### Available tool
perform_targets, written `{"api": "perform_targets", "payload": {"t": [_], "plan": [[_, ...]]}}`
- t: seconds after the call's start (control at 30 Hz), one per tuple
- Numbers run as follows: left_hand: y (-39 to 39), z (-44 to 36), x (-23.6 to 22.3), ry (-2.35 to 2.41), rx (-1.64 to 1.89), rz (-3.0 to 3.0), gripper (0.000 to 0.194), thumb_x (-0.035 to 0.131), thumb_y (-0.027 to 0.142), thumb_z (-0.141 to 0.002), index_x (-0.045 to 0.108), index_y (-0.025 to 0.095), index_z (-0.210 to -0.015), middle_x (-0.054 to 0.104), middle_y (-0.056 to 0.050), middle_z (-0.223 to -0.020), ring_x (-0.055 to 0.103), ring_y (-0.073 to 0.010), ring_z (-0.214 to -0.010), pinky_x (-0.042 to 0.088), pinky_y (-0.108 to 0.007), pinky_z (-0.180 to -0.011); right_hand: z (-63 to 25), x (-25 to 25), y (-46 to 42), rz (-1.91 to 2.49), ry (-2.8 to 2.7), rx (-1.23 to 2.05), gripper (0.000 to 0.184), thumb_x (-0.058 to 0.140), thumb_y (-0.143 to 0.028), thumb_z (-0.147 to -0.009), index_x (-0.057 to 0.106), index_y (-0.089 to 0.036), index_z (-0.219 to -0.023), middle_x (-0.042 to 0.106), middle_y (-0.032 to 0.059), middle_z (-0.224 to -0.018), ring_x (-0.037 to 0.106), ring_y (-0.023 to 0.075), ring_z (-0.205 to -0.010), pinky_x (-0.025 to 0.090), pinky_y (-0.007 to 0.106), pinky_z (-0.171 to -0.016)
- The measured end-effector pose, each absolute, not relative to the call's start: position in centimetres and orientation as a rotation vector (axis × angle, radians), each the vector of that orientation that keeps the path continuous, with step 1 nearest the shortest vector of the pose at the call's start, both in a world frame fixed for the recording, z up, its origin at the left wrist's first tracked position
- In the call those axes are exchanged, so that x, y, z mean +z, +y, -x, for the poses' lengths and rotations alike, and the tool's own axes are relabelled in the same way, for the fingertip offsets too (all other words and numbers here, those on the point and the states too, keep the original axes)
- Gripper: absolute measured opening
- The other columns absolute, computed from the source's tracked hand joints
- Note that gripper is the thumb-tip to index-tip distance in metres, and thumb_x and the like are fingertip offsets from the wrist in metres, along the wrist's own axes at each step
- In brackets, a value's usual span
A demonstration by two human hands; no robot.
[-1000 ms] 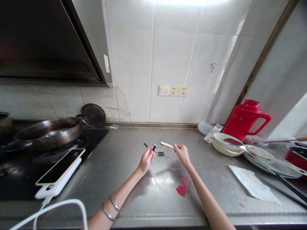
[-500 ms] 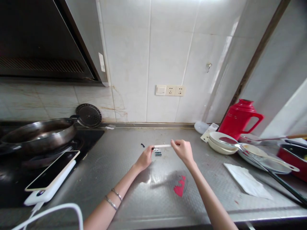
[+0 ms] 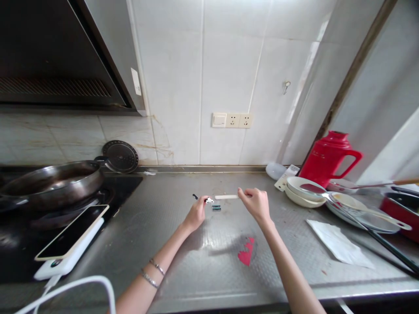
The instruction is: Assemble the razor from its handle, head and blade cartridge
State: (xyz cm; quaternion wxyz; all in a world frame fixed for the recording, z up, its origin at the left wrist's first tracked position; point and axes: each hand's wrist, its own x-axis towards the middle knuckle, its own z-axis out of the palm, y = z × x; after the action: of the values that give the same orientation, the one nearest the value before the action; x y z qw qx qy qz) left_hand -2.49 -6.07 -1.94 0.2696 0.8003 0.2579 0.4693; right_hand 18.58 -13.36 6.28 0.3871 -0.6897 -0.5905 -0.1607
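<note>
My right hand [image 3: 255,204] is closed round one end of a slim white stick-like tube [image 3: 226,197], which points left over the counter. My left hand [image 3: 196,213] pinches a small black-and-white piece [image 3: 208,200], too small to name. A gap separates that piece from the tube's free end. Just right of my left fingertips, small dark batteries [image 3: 216,207] lie side by side on the metal counter [image 3: 183,270]. A small black piece [image 3: 195,196] sits just beyond my left hand.
A torn red scrap [image 3: 246,253] lies between my forearms. On the left are a pan [image 3: 55,181] on the hob and a phone [image 3: 73,231] on a white power bank with a cable. To the right stand a red thermos [image 3: 330,159], bowls [image 3: 303,198] and a white tissue [image 3: 337,242].
My hands have moved apart. The white tube has gone right with my right hand, away from my left fingers, where a small black-and-white piece now shows.
</note>
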Motion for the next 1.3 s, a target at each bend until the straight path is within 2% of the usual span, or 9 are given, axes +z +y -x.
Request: {"api": "perform_targets", "payload": {"t": [0.27, 0.5, 0.63, 0.83, 1.07, 1.3], "plan": [[-6.5, 2.7, -1.7, 0.663, 1.276, -2.152, 0.026, 0.037, 0.019, -0.087, 0.053, 0.02, -0.107, 0.061, -0.01, -0.106, 0.056, -0.0196, -0.102, 0.041, -0.034, -0.09, -18.0, 6.3, -13.3, 1.701, -1.543, -0.37, 0.049, 0.043, -0.049, -0.08, 0.052, -0.017, -0.043, 0.052, 0.0017, -0.046, 0.044, 0.011, -0.051, 0.027, 0.024, -0.06], [-6.4, 2.9, -1.7, 0.643, 1.256, -2.346, 0.03, 0.03, 0.015, -0.089, 0.05, 0.02, -0.111, 0.06, -0.011, -0.106, 0.056, -0.0189, -0.1, 0.042, -0.034, -0.089, -17.6, 6.3, -13.3, 1.635, -1.529, -0.321, 0.051, 0.044, -0.049, -0.081, 0.049, -0.016, -0.042, 0.049, 0.0008, -0.043, 0.043, 0.0108, -0.05, 0.027, 0.023, -0.056], [-6.4, 2.9, -1.8, 0.629, 1.279, -2.336, 0.031, 0.031, 0.013, -0.088, 0.05, 0.02, -0.111, 0.06, -0.011, -0.107, 0.055, -0.0196, -0.102, 0.041, -0.034, -0.09, -16.7, 6.3, -13.3, 1.624, -1.568, -0.313, 0.049, 0.046, -0.05, -0.079, 0.053, -0.017, -0.044, 0.05, 0.0011, -0.045, 0.044, 0.0112, -0.051, 0.028, 0.023, -0.059], [-6.4, 2.9, -1.6, 0.672, 1.308, -2.267, 0.029, 0.033, 0.014, -0.087, 0.051, 0.02, -0.109, 0.061, -0.01, -0.105, 0.057, -0.0191, -0.098, 0.042, -0.033, -0.087, -19.0, 6.1, -13.8, 1.682, -1.473, -0.366, 0.051, 0.045, -0.051, -0.079, 0.05, -0.017, -0.042, 0.049, 0.0008, -0.042, 0.043, 0.0108, -0.049, 0.027, 0.023, -0.058], [-6.1, 2.9, -1.8, 0.665, 1.338, -2.327, 0.028, 0.031, 0.013, -0.088, 0.048, 0.019, -0.109, 0.06, -0.009, -0.103, 0.057, -0.018, -0.099, 0.044, -0.033, -0.087, -16.1, 5.9, -13.6, 1.607, -1.528, -0.342, 0.049, 0.048, -0.049, -0.079, 0.052, -0.017, -0.043, 0.052, 0.0003, -0.045, 0.046, 0.0107, -0.053, 0.029, 0.024, -0.064], [-5.8, 2.8, -2.1, 0.693, 1.308, -2.458, 0.024, 0.029, 0.015, -0.091, 0.047, 0.017, -0.107, 0.061, -0.01, -0.099, 0.059, -0.018, -0.093, 0.047, -0.032, -0.082, -19.2, 5.2, -13.9, 1.634, -1.411, -0.347, 0.051, 0.048, -0.052, -0.078, 0.051, -0.017, -0.041, 0.05, 0.0007, -0.042, 0.044, 0.0113, -0.049, 0.029, 0.024, -0.057]]}}
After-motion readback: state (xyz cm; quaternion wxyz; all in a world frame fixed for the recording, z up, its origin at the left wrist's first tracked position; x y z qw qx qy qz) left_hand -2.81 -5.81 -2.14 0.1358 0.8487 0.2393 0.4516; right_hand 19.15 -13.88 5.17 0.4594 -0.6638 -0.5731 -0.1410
